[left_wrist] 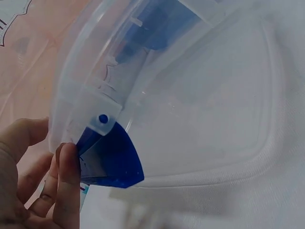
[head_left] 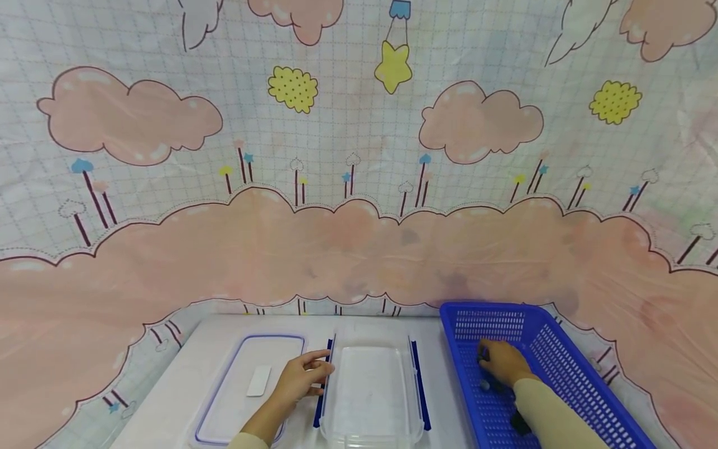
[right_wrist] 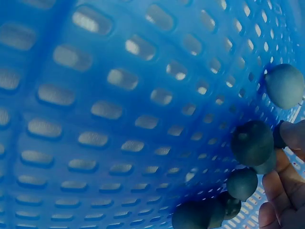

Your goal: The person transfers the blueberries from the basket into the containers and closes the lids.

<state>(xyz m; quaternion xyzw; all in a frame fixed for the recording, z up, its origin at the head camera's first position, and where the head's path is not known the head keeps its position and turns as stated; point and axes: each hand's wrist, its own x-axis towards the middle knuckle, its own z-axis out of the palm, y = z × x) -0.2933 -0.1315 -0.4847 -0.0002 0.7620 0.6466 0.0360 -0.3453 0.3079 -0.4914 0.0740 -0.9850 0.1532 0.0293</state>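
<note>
My left hand (head_left: 300, 380) is at the left side of a clear plastic container (head_left: 367, 393). Its fingertips touch the wall and the blue latch (left_wrist: 112, 157), which is swung outward; nothing is gripped. Inside the blue basket, my right hand (head_left: 505, 362) pinches a dark green, round, fruit-like ball (right_wrist: 252, 143) between thumb and fingers. More such balls lie close by, among them a paler one (right_wrist: 285, 86) and a smaller one (right_wrist: 242, 184). The sleeve and hand hide part of the pile in the head view.
The tall-sided blue perforated basket (head_left: 460, 374) stands right of the container. To the left lies a flat clear lid (head_left: 235, 399) with a blue seal and a white rectangular piece (head_left: 259, 381) on it. A patterned cloth (head_left: 359, 249) hangs behind the white table (head_left: 168, 399).
</note>
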